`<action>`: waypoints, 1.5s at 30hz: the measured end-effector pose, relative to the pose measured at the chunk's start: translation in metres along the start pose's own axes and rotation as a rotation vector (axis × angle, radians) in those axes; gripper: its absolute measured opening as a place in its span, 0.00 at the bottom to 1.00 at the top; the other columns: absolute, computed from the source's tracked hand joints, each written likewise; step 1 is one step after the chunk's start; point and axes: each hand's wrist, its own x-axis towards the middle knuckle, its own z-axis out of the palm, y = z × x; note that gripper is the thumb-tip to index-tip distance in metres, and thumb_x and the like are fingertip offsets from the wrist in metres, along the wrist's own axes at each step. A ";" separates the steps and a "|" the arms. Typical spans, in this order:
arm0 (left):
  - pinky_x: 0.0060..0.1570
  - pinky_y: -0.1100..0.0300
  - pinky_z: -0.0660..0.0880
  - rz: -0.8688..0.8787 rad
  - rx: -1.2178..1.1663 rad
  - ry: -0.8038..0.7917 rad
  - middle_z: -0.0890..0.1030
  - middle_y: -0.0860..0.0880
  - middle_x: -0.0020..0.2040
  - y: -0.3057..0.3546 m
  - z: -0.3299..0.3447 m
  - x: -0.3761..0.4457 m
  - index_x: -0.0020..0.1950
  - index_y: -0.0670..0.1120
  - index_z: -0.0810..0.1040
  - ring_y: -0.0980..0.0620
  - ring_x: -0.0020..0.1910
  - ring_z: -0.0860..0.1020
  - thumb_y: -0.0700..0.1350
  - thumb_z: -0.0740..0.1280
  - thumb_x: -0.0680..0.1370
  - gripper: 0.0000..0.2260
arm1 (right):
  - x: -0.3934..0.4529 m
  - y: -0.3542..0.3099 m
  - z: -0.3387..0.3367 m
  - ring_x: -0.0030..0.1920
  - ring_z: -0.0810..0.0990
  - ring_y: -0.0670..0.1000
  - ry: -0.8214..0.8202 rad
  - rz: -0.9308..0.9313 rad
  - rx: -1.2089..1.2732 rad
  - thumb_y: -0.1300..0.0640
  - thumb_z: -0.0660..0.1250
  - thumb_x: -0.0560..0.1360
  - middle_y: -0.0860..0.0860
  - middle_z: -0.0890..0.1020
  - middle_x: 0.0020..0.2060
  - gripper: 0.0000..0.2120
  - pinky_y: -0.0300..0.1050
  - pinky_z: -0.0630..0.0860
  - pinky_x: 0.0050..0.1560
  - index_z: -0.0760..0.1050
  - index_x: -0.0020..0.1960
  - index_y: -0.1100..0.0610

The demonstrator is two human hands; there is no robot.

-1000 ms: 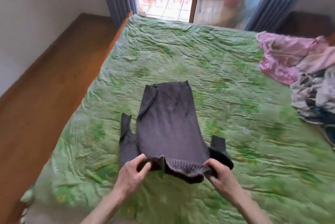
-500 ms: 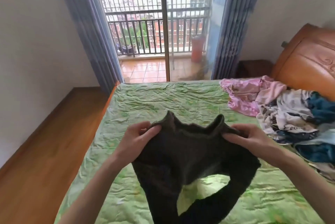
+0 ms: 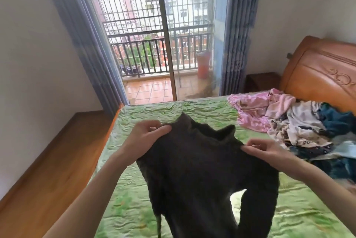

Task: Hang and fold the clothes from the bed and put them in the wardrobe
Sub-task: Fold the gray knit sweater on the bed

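A dark grey knit sweater (image 3: 202, 170) hangs in the air above the bed (image 3: 123, 199), which has a crumpled green quilt. My left hand (image 3: 146, 135) pinches the sweater's upper left edge. My right hand (image 3: 267, 151) pinches its upper right edge. The sweater's body and a sleeve dangle down toward me, out of the bottom of the view. A pile of unfolded clothes (image 3: 300, 128), pink, white and blue, lies on the bed at the right by the headboard.
An orange wooden headboard (image 3: 319, 75) stands at the right, with a dark bedside table (image 3: 262, 81) beside it. Blue curtains (image 3: 92, 45) frame a glass balcony door (image 3: 163, 45) beyond the bed. Wooden floor (image 3: 48, 170) runs along the bed's left side.
The sweater lay flat on the bed with my hands at its near hem; both hands have lifted it off the quilt. My view has tilted up toward the balcony.
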 end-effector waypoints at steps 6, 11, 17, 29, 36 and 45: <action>0.35 0.63 0.70 0.119 0.130 0.055 0.75 0.54 0.29 0.010 0.002 0.029 0.33 0.46 0.77 0.57 0.30 0.73 0.58 0.74 0.77 0.20 | 0.017 0.007 -0.036 0.39 0.84 0.50 -0.007 -0.107 -0.268 0.42 0.74 0.76 0.52 0.84 0.39 0.12 0.43 0.77 0.38 0.83 0.46 0.51; 0.40 0.49 0.74 0.102 0.228 0.075 0.80 0.40 0.37 0.014 -0.003 0.039 0.39 0.42 0.83 0.51 0.36 0.77 0.58 0.74 0.78 0.20 | 0.024 0.018 -0.037 0.42 0.81 0.57 0.086 -0.160 -0.245 0.39 0.68 0.76 0.54 0.82 0.40 0.15 0.49 0.74 0.42 0.82 0.46 0.51; 0.43 0.51 0.74 0.063 0.203 0.116 0.82 0.36 0.41 0.058 -0.024 0.053 0.44 0.37 0.83 0.45 0.40 0.78 0.54 0.72 0.80 0.19 | 0.052 -0.030 -0.046 0.46 0.82 0.52 0.339 -0.333 -0.396 0.49 0.67 0.82 0.51 0.83 0.43 0.09 0.50 0.77 0.51 0.79 0.51 0.54; 0.55 0.52 0.74 -0.031 0.472 -0.164 0.79 0.49 0.51 0.030 -0.050 0.051 0.51 0.49 0.82 0.51 0.51 0.78 0.53 0.66 0.84 0.09 | 0.042 -0.055 -0.040 0.43 0.82 0.45 0.505 -0.354 -0.588 0.50 0.73 0.78 0.45 0.84 0.40 0.06 0.48 0.78 0.48 0.82 0.48 0.52; 0.41 0.45 0.75 0.078 0.293 -0.053 0.80 0.46 0.39 -0.033 -0.022 0.023 0.47 0.51 0.78 0.50 0.38 0.78 0.66 0.63 0.76 0.18 | 0.003 -0.038 -0.033 0.41 0.82 0.42 0.314 -0.295 -0.547 0.50 0.72 0.78 0.39 0.83 0.37 0.05 0.33 0.73 0.40 0.80 0.44 0.47; 0.38 0.53 0.66 0.053 0.306 -0.255 0.74 0.39 0.34 -0.014 -0.018 -0.034 0.41 0.39 0.77 0.48 0.34 0.73 0.57 0.70 0.78 0.20 | -0.057 -0.050 -0.036 0.37 0.83 0.42 -0.136 0.134 -0.567 0.31 0.65 0.75 0.46 0.85 0.37 0.16 0.33 0.74 0.37 0.82 0.45 0.42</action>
